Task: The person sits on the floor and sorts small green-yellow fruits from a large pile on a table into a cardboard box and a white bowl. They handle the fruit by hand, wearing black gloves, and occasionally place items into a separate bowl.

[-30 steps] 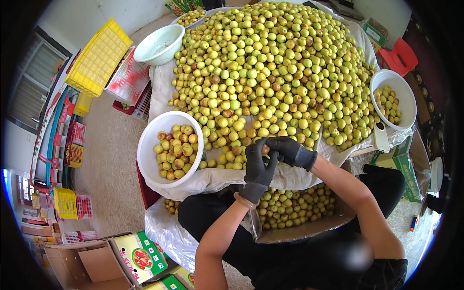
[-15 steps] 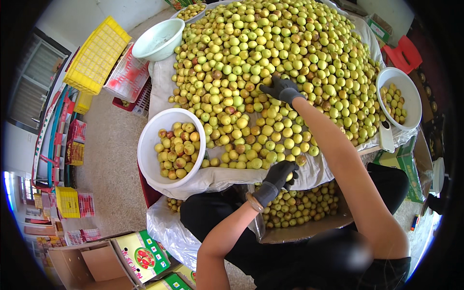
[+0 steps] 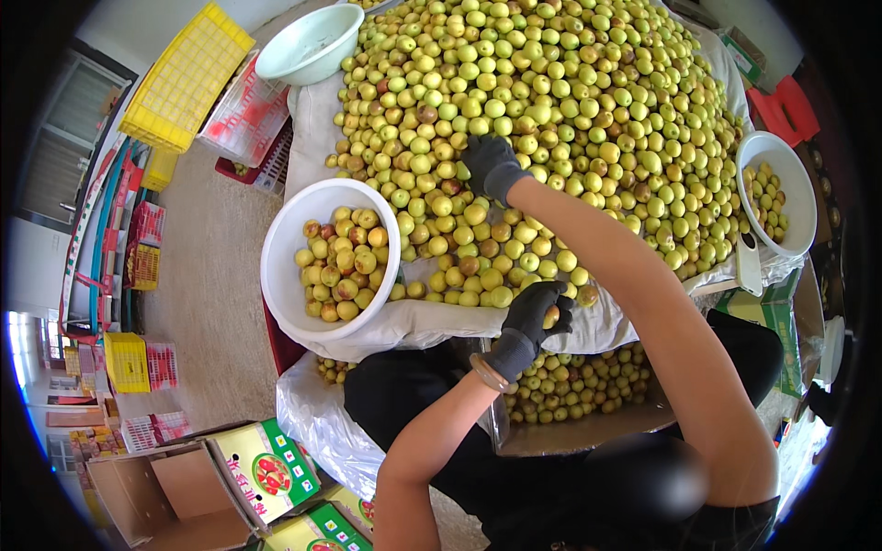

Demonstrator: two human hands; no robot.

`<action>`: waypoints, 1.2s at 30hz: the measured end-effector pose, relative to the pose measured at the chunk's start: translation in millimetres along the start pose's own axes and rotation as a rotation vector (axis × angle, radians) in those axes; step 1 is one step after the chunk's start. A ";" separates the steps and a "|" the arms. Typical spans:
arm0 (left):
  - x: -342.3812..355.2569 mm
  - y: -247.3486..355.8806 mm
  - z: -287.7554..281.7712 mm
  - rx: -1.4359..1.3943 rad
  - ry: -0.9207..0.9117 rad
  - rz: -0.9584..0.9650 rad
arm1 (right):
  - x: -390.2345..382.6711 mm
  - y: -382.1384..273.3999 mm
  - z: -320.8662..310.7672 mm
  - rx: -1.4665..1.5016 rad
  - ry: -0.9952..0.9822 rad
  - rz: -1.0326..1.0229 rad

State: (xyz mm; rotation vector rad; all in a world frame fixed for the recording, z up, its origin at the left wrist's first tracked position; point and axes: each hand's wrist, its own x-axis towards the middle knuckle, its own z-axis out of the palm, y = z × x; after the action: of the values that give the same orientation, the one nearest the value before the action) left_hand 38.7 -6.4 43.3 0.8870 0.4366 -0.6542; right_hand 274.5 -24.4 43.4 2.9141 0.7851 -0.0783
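Observation:
A large heap of yellow-green jujubes (image 3: 588, 119), some with brown patches, covers a cloth-topped table. My right hand (image 3: 493, 168), in a dark glove, reaches across onto the heap's middle, its fingers spread against the fruit. Nearer to me, my gloved left hand (image 3: 535, 321) is closed around a brownish jujube (image 3: 551, 317), above the table's front edge. Below that hand, between my legs, stands a cardboard box (image 3: 588, 439) holding many jujubes. A white basin (image 3: 276, 266) with browner jujubes sits left of my hands.
Another white basin (image 3: 808, 197) with some jujubes is at the right edge, beside a white-handled tool (image 3: 749, 266). A pale green basin (image 3: 308, 55) stands far left. Yellow crates (image 3: 184, 83) are stacked beyond it. Open cartons (image 3: 165, 514) lie on the floor at lower left.
My right hand has moved left across the heap. My left hand has shifted slightly up and turned, showing the brownish jujube in its fingers. The whole view has shifted a little.

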 end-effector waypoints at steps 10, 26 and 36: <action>16.3 -8.2 -8.8 -0.171 0.001 0.163 | -18.5 50.4 -5.5 0.126 0.058 -0.124; 18.5 0.1 -0.1 -0.656 0.119 0.040 | -31.4 -11.1 53.9 -0.077 0.000 0.092; 3.8 14.7 -13.0 -0.911 -0.081 0.302 | -118.8 36.2 3.6 1.511 0.163 -0.287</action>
State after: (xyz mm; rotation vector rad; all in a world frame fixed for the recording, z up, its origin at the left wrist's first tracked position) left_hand 50.4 9.8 42.1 0.0505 0.4532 -0.1598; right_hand 190.0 -115.0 53.3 4.0978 1.7431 -0.7785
